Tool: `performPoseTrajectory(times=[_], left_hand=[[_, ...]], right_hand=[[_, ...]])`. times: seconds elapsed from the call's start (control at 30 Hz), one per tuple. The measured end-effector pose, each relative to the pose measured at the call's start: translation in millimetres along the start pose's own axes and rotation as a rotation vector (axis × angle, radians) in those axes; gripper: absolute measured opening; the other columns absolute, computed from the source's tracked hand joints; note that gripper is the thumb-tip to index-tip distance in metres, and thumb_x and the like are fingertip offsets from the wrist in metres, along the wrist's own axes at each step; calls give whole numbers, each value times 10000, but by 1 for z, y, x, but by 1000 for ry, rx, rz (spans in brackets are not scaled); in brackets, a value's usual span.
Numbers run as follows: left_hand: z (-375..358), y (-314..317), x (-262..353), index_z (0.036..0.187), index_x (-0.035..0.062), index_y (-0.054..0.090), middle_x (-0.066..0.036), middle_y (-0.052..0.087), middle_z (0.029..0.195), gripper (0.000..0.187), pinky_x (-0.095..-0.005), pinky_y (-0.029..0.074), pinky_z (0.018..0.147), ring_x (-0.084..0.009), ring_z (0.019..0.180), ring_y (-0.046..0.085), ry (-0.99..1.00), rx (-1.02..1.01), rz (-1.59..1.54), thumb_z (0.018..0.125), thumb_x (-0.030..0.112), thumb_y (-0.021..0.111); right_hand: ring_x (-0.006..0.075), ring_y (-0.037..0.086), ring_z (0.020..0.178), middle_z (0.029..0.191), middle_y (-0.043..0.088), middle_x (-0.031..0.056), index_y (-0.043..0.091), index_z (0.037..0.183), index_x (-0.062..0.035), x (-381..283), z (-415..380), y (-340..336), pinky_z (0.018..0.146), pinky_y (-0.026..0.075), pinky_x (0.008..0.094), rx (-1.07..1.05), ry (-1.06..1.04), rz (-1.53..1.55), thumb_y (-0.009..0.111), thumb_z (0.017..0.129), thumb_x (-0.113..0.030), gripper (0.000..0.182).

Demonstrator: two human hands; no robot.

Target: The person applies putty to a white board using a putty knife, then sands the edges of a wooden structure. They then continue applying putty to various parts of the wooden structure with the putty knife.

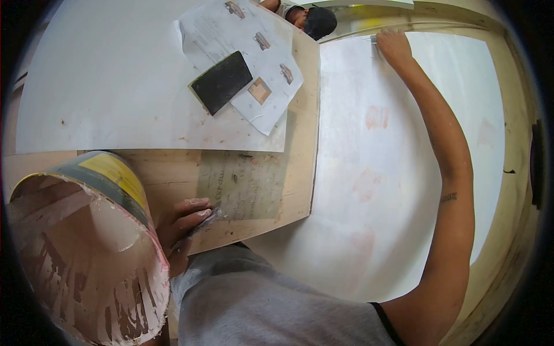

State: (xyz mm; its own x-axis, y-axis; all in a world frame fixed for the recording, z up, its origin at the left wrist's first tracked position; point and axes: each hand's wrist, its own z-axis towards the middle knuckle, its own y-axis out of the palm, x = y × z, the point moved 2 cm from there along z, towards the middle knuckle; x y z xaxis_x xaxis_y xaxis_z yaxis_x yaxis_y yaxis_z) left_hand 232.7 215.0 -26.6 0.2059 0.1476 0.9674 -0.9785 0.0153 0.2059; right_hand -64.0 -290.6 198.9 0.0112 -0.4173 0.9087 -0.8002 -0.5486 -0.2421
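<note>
At the far edge of a large white panel (346, 161), my right hand (395, 48) is closed on a thin grey tool (374, 40), mostly hidden by the fingers. Pinkish smears mark the panel's surface below it. My left hand (182, 225) is beside a bucket (118, 179), its fingers curled over a thin, filler-smeared spreader blade (206, 220). The bucket's mouth faces me, and its inner wall is streaked with pale pink filler (112, 225). Most of my left forearm is hidden behind the bucket.
On the wooden table (300, 150) lie a white sheet (115, 75), printed papers (265, 109) with small pictures, a dark block (222, 82) and a greenish sheet (254, 184) with writing. Another person (317, 23) in a dark cap is at the far side.
</note>
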Motion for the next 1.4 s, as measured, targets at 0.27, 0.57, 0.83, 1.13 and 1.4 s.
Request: performPoseTrajectory(times=[0.27,0.57,0.83,1.13,1.4], left_hand=[[-2,-1,2,1197,57,621,-164,605,1230,319,-449,440,1024,-326,1182,578,-21,22,-39,1012,253,449],[-4,-3,7,1186,28,644,-154,604,1265,364,-426,420,1046,-312,1199,567,-22,-25,33,1004,278,453],[-7,-4,2,1206,0,625,-149,588,1285,364,-390,439,1025,-292,1206,557,23,-105,75,1023,248,432],[-12,-6,4,1200,-6,613,-155,608,1241,326,-411,389,1057,-310,1211,541,28,-44,135,953,109,433],[-9,-8,-1,1244,26,592,-163,596,1260,334,-418,417,1048,-325,1203,553,88,-73,132,936,37,464]], right_hand=[[213,626,959,933,683,40,731,902,-149,-9,-49,-36,777,470,453,-129,98,-10,587,857,-148,151],[194,597,902,876,639,19,719,868,-114,-67,-165,-94,731,449,410,-203,228,-19,628,836,-199,129],[220,550,985,988,605,48,718,905,-88,-133,-276,-143,731,417,394,-330,307,-13,652,816,-239,187],[255,517,1007,1035,564,75,710,958,-71,-186,-339,-182,719,400,408,-389,347,7,638,820,-252,239],[225,573,955,915,634,47,672,918,-106,-148,-286,-185,762,434,414,-393,251,281,583,828,-173,144]])
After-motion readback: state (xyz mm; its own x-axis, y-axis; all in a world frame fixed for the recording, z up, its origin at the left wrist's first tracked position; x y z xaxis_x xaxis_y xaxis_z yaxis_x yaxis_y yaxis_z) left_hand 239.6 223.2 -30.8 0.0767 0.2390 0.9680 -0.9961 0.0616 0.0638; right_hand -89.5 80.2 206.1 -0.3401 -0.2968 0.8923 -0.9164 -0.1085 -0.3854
